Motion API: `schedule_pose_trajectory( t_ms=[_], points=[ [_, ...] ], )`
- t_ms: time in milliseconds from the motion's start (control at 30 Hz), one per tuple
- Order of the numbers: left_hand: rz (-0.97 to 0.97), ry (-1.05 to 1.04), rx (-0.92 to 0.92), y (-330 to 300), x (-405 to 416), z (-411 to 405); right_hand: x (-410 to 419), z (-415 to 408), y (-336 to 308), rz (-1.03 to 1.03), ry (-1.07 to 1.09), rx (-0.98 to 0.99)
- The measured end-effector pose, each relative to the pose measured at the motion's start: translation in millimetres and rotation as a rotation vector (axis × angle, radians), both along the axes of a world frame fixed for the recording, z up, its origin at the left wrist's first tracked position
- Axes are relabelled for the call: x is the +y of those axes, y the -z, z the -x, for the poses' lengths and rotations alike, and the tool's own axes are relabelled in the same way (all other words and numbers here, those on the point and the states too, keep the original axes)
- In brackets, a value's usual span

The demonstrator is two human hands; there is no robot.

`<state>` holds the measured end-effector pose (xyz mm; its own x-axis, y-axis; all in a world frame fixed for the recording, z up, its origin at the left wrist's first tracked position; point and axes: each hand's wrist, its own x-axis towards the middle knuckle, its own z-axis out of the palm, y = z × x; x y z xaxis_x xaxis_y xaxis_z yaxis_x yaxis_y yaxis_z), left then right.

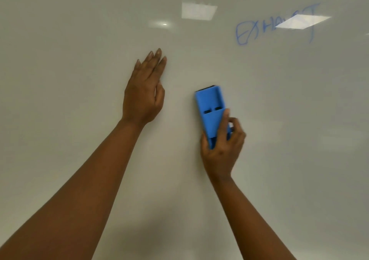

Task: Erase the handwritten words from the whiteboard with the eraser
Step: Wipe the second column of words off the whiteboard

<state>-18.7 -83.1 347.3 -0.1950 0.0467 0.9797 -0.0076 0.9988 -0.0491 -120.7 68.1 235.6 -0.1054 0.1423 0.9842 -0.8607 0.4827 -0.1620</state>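
Your right hand (221, 146) grips the blue plastic block eraser (211, 110) low on the glossy whiteboard (79, 40), left hand (144, 92) open-fingered beside it; carry it flat, pressing evenly, to the blue handwritten word (273, 28) upper right.

Eraser (210, 110) on whiteboard (79, 40), right of left hand (142, 96); handwritten words (275, 27) upper right.

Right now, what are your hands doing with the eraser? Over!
Right hand grips blue eraser on whiteboard. Left hand open, empty. Blue word upper right not yet erased. Path clear.
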Motion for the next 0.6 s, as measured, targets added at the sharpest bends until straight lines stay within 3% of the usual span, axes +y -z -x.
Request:
schedule_pose_trajectory(
  t_ms=[200,333,433,600],
  points=[
    [-0.048,-0.014,0.062,6.3,10.7,9.5,-11.1,-11.5,40.3,-0.342,-0.004,0.145],
    [-0.052,0.024,0.085,26.1,32.5,25.5,9.1,-1.2,54.6,-0.447,0.040,0.235],
    [-0.010,0.036,0.060,35.6,46.5,35.7,36.3,16.3,57.7,-0.412,0.060,0.219],
    [0.037,0.028,0.041,37.8,57.3,47.2,91.9,47.7,43.1,-0.143,0.129,0.011]
  ],
)
